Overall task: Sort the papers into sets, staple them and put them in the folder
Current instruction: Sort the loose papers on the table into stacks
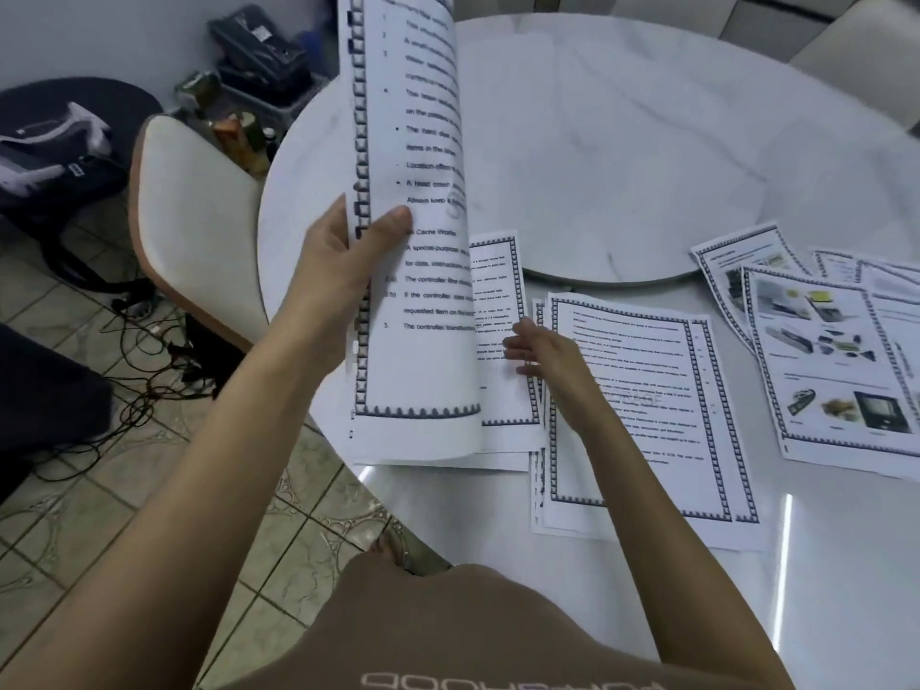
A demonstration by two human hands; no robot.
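Observation:
My left hand [343, 261] pinches a sheaf of printed pages [413, 201] by its left edge, thumb on the front, and holds it lifted and curled above the table. Under it lies a flat pile of bordered text pages [503, 291]. My right hand [540, 348] rests with relaxed fingers on that pile, between it and a second stack of text pages [647, 415] to the right. Further right lie pages with photos of hardware [826, 356], spread loosely. No stapler or folder is in view.
The round white marble table [647, 565] carries a raised turntable disc [622, 156] at its middle. A cream chair [194, 216] stands at the left edge. Bags, boxes and tangled cables [144, 361] lie on the tiled floor to the left.

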